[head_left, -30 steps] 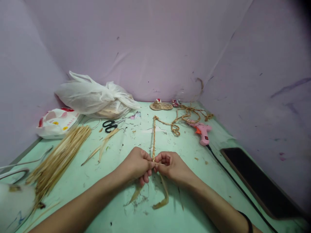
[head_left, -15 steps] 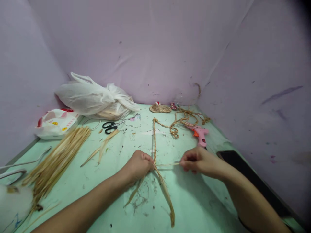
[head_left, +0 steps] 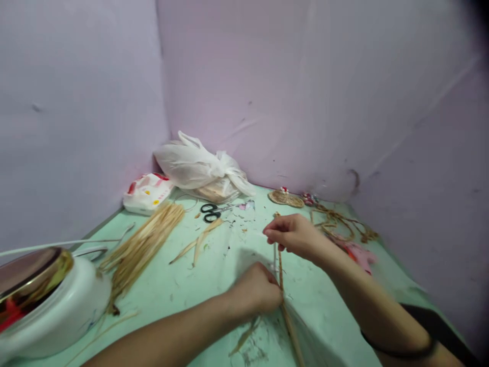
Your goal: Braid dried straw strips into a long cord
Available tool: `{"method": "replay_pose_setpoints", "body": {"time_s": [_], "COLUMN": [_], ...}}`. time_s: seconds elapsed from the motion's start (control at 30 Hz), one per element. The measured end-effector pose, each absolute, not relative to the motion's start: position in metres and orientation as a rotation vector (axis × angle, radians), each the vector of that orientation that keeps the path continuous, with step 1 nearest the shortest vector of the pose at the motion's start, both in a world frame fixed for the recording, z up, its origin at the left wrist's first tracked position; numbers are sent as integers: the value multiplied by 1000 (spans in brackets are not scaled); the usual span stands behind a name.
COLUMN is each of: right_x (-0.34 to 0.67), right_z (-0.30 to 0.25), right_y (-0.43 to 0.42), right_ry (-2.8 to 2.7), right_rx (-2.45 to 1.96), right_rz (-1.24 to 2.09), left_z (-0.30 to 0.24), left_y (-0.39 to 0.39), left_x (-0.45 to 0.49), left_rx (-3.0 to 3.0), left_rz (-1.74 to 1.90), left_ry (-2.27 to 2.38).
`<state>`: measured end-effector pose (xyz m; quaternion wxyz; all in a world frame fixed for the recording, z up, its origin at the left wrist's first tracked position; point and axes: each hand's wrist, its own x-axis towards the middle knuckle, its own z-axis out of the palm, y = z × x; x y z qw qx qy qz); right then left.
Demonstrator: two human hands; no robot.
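My left hand (head_left: 262,289) is closed on a thin straw braid (head_left: 280,267) low over the table, where the plaited part meets the loose strands. A long loose strand (head_left: 292,334) hangs from there toward me, and a shorter strand (head_left: 244,337) shows below the fist. Above and a little right of it, my right hand (head_left: 292,232) pinches a thin pale straw strand (head_left: 274,257), which drops toward the left hand, blurred. The braid's far end passes behind the right hand.
To the left lie a bundle of straw strips (head_left: 147,250), black-handled scissors (head_left: 211,214), a white pot (head_left: 72,311), a tissue pack (head_left: 148,193) and a tied plastic bag (head_left: 202,173). A braided cord tangle (head_left: 338,224), coiled straw piece (head_left: 286,198) and pink glue gun (head_left: 362,255) are at right.
My view has turned left, bringing the pot in. The right hand has swung the strand from straight out at the right to up above the left hand, which still grips the braid.
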<state>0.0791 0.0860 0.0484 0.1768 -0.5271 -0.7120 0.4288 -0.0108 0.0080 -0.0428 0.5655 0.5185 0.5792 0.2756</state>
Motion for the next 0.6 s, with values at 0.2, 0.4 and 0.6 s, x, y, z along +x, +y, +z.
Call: {"method": "replay_pose_setpoints", "body": {"time_s": [0.2, 0.4, 0.6], "right_x": [-3, -51, -56], "right_z": [22, 3, -5], "right_y": [117, 124, 124], "right_ry": [-2000, -2133, -1859], "right_rx": [-1663, -1754, -1808], "right_rz": [1447, 1345, 1622], "left_z": [-44, -57, -61], "left_y": [10, 20, 27], "left_x": [-12, -3, 1], "left_rx": [1209, 1310, 1334], "left_rz": [582, 675, 702], "left_ry": [1439, 1404, 1285]}}
